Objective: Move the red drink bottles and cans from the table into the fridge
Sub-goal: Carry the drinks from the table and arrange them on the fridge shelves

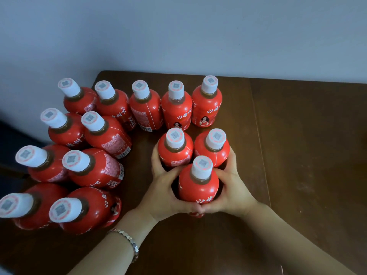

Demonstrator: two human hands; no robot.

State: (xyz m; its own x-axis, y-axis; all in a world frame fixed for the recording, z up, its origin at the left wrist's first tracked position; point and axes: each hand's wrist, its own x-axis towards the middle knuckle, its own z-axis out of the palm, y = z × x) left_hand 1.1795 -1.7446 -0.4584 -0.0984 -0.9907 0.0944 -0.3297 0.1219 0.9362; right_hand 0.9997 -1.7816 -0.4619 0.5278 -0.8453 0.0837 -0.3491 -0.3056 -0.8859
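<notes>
Several red drink bottles with white caps stand on a dark brown wooden table [297,155]. Three of them are bunched in a triangle at the middle: a near bottle [198,185], a far left bottle [174,149] and a far right bottle [213,147]. My left hand [164,187] wraps the cluster's left side and my right hand [232,185] wraps its right side. The fingers of both hands meet under the near bottle. A back row of bottles [176,108] stands behind the cluster. More bottles [93,167] crowd the table's left part. No cans or fridge are in view.
A pale wall [178,32] rises behind the table. The table's left edge [95,80] runs close to the leftmost bottles. A seam [258,135] crosses the tabletop to the right of the cluster. A metal bracelet [129,241] circles my left wrist.
</notes>
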